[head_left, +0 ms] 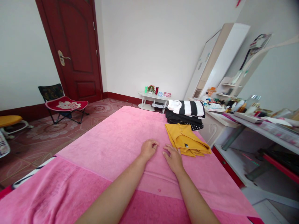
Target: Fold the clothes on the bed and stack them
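Both my forearms reach out over a bed covered with a pink towel blanket [112,146]. My left hand [148,148] rests on the blanket with its fingers curled under, holding nothing that I can see. My right hand [172,157] lies flat on the blanket, fingers stretched out, its fingertips touching the near edge of a folded yellow garment [187,140]. Beyond that garment sits a stack of folded clothes: a black-and-white striped top [187,107] on black pieces [182,120].
A white dresser [233,119] crowded with bottles and small items runs along the bed's right side. A low white stand [154,98] is by the far wall. A red folding chair [64,104] stands before a dark red door [74,46] on the left.
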`<state>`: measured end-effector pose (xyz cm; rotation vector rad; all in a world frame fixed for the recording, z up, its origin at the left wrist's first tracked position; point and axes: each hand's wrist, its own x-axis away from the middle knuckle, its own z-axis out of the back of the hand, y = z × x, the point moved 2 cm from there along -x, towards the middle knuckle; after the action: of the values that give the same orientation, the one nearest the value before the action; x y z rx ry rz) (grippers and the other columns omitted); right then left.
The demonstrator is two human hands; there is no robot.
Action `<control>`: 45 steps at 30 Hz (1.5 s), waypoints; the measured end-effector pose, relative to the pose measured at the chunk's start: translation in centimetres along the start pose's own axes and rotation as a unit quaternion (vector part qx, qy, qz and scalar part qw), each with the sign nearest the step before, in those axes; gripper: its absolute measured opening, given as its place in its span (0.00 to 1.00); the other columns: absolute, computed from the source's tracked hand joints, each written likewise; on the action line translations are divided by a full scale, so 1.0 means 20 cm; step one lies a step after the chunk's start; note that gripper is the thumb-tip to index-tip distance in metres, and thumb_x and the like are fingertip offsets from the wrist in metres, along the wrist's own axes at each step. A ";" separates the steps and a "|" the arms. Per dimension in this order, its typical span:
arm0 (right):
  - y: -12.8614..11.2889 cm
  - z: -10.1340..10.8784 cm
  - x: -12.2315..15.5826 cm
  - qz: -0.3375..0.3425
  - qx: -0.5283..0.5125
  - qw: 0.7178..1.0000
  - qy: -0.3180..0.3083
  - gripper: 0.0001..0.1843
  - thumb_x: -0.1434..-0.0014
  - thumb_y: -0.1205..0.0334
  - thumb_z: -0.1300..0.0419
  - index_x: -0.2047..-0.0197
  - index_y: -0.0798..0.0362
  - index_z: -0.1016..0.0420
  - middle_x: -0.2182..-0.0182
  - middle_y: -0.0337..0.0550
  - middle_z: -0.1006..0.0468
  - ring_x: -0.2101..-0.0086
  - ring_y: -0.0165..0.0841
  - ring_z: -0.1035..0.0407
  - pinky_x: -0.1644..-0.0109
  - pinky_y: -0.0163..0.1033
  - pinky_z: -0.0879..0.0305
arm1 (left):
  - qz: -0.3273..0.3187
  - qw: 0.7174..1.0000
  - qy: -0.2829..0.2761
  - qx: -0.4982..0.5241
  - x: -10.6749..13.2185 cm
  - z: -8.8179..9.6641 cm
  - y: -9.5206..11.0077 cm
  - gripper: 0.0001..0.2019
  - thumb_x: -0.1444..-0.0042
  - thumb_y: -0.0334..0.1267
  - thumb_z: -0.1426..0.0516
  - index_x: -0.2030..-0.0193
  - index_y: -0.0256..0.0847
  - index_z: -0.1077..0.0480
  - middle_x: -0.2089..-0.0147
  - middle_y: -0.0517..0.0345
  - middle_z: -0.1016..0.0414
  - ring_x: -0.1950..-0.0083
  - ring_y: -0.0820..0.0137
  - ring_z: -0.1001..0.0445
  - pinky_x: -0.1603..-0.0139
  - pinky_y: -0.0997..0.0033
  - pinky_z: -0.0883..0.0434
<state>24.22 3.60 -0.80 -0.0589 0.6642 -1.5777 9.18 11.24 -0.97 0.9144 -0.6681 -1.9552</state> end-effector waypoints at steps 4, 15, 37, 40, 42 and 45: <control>0.00 -0.01 0.00 -0.002 0.001 1.000 -0.003 0.16 0.44 0.61 0.46 0.53 0.47 0.25 0.46 0.45 0.29 0.45 0.39 0.38 0.37 0.59 0.62 | 0.000 1.000 0.000 0.002 0.00 0.00 0.00 0.11 0.49 0.28 0.46 0.63 0.42 0.24 0.60 0.60 0.23 0.56 0.71 0.28 0.52 0.73 0.33; 0.00 -0.01 0.00 0.001 0.004 1.000 0.000 0.15 0.44 0.61 0.46 0.54 0.47 0.25 0.46 0.44 0.29 0.45 0.39 0.38 0.37 0.60 0.62 | -0.011 1.000 0.008 0.005 0.00 0.00 -0.01 0.11 0.49 0.27 0.46 0.64 0.41 0.24 0.61 0.60 0.23 0.59 0.71 0.28 0.54 0.74 0.33; 0.00 -0.01 0.00 0.002 -0.001 1.000 0.000 0.15 0.44 0.62 0.46 0.54 0.47 0.25 0.47 0.45 0.29 0.45 0.40 0.37 0.38 0.62 0.61 | -0.025 1.000 0.014 0.006 -0.01 -0.02 -0.03 0.11 0.49 0.27 0.46 0.64 0.42 0.24 0.61 0.60 0.23 0.58 0.71 0.27 0.53 0.74 0.33; 0.00 0.00 0.00 0.008 -0.002 1.000 0.004 0.14 0.44 0.61 0.46 0.55 0.47 0.25 0.47 0.45 0.28 0.46 0.40 0.37 0.38 0.62 0.60 | -0.023 1.000 0.014 0.004 0.00 -0.01 -0.03 0.11 0.49 0.27 0.46 0.64 0.42 0.24 0.61 0.60 0.23 0.58 0.71 0.27 0.54 0.73 0.33; 0.00 0.00 0.00 0.009 -0.003 1.000 0.007 0.14 0.43 0.61 0.46 0.55 0.48 0.25 0.47 0.45 0.28 0.46 0.40 0.37 0.38 0.62 0.59 | -0.022 1.000 0.013 0.003 0.00 -0.01 -0.02 0.11 0.49 0.27 0.46 0.64 0.42 0.24 0.61 0.60 0.23 0.58 0.71 0.27 0.53 0.73 0.33; 0.00 -0.01 0.00 0.012 -0.003 1.000 0.007 0.14 0.43 0.61 0.46 0.54 0.47 0.26 0.48 0.45 0.28 0.46 0.41 0.36 0.39 0.63 0.60 | -0.021 1.000 0.013 0.003 0.00 -0.01 -0.02 0.11 0.49 0.27 0.46 0.64 0.42 0.24 0.61 0.60 0.23 0.58 0.71 0.27 0.53 0.73 0.33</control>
<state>24.20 3.64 -1.02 -0.0443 0.6797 -1.5544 9.14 11.44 -1.33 0.9637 -0.6446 -1.9759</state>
